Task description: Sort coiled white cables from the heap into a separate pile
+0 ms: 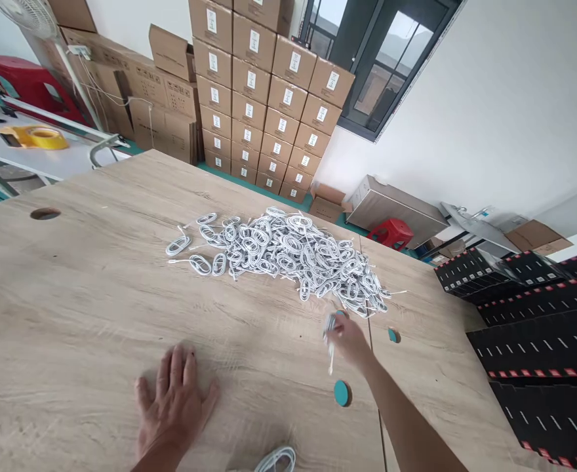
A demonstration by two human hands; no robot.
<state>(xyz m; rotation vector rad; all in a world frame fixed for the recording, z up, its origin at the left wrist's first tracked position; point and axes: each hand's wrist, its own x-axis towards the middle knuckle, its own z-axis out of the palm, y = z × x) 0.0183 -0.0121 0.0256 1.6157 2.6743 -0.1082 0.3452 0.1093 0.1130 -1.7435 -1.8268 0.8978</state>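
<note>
The person's right hand (pixel 348 341) is closed around a coiled white cable (pixel 332 333), its end dangling, just short of a big heap of coiled white cables (pixel 288 252) on the wood-grain bench (pixel 72 295). The left hand (pixel 174 406) lies flat and open on the bench, fingers spread, holding nothing, near a lone coil (pixel 276 461) at the bench's near edge.

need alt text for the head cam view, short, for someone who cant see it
A person's right hand holds a small coiled white cable beside a large heap of coiled white cables on a light wood table. The left hand lies flat on the table, and stacked cardboard boxes stand beyond it.
</note>
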